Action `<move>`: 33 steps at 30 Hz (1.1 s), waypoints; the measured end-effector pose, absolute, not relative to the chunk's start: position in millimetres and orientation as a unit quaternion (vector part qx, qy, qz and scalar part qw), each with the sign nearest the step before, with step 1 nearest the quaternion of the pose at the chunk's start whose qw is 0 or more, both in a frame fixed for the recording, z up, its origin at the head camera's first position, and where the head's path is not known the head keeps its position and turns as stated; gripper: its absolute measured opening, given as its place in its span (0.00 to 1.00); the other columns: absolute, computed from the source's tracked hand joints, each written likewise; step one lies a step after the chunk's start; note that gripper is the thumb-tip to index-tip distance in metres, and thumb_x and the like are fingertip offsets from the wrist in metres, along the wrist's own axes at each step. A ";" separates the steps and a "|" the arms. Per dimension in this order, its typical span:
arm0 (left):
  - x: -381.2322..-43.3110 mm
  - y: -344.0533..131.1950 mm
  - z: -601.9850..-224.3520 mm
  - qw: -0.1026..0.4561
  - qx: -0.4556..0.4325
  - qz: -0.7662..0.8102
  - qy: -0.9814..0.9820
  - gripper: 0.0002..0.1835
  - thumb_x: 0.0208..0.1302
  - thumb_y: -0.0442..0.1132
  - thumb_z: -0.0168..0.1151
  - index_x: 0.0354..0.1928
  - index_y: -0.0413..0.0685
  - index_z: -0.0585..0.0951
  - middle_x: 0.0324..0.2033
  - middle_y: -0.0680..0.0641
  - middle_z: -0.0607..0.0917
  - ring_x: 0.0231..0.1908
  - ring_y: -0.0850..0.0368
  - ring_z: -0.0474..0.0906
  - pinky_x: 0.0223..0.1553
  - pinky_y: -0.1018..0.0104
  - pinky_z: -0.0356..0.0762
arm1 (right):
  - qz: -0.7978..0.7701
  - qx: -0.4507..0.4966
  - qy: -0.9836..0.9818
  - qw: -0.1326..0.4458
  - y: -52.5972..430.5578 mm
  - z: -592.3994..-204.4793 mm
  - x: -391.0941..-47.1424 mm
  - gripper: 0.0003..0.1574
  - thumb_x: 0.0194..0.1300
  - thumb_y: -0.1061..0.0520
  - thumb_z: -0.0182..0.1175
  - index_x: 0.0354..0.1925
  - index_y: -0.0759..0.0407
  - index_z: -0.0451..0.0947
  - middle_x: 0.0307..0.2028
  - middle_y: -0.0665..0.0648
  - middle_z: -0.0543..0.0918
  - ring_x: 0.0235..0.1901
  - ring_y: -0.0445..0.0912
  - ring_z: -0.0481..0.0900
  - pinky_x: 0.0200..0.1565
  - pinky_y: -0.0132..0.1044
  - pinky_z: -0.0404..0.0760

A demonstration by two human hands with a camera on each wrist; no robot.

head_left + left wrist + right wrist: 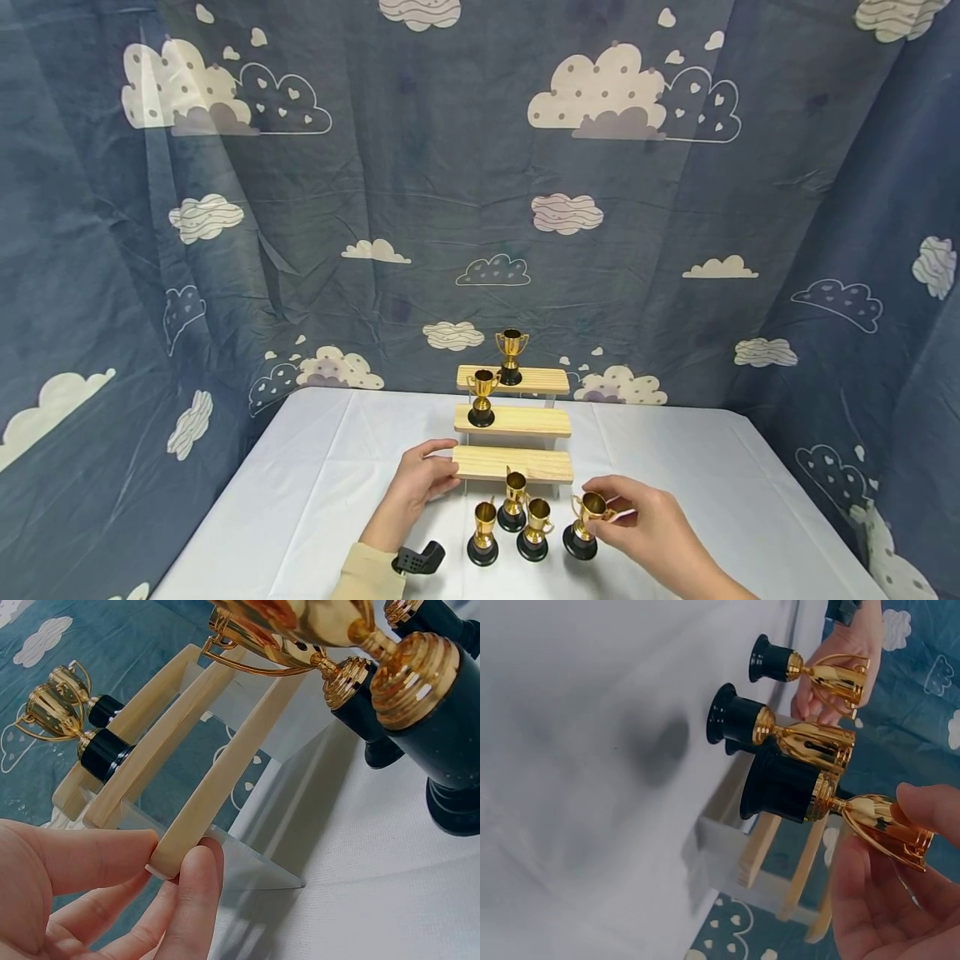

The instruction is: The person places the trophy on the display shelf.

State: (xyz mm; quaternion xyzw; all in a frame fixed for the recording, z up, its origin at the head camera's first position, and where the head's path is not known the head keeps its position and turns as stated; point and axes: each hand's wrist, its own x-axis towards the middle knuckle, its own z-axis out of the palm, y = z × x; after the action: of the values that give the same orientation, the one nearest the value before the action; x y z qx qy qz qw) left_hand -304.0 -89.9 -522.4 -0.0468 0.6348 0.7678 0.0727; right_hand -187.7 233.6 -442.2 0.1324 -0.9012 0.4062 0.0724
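Note:
My left hand (422,479) pinches the left end of the lowest wooden board (513,463) of a three-step stand, thumb above and fingers below in the left wrist view. My right hand (637,521) grips a small gold trophy cup (881,817) by its bowl, its black base (784,784) pointing down and slightly tilted. Three similar trophies stand on the table in front of the stand: one at left (483,533), one behind (513,502) and one nearest the held trophy (536,531). A trophy (482,398) stands on the middle board, another (512,357) on the top board.
The middle board (528,421) and top board (547,381) rise behind the lowest one on clear side panels (255,862). White cloth covers the table (322,467). A dark blue cloud-print curtain (420,183) encloses the back and sides.

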 end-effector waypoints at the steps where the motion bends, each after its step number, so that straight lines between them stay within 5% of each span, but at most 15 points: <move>1: -304.0 -90.1 -522.5 0.072 -0.046 0.767 0.636 0.28 0.55 0.22 0.64 0.61 0.35 0.78 0.38 0.38 0.82 0.28 0.56 0.83 0.37 0.64 0.88 | 0.407 0.133 -0.900 0.077 233.7 -441.8 -188.3 0.25 0.50 0.60 0.78 0.47 0.47 0.83 0.36 0.44 0.85 0.33 0.40 0.84 0.35 0.33 0.87; 33: -304.8 -92.0 -523.2 0.077 -0.045 0.771 0.631 0.28 0.55 0.22 0.65 0.61 0.35 0.78 0.36 0.40 0.81 0.29 0.54 0.84 0.38 0.61 0.88 | 0.394 0.138 -0.900 0.127 228.3 -423.9 -223.7 0.25 0.52 0.60 0.77 0.48 0.47 0.82 0.35 0.42 0.86 0.35 0.40 0.84 0.38 0.33 0.87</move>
State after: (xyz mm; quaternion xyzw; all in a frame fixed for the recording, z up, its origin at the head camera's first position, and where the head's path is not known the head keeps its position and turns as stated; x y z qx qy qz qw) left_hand -304.8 -92.0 -523.2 -0.0448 0.6306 0.7710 0.0772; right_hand -223.7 228.3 -423.9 0.1378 -0.8997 0.3942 0.1275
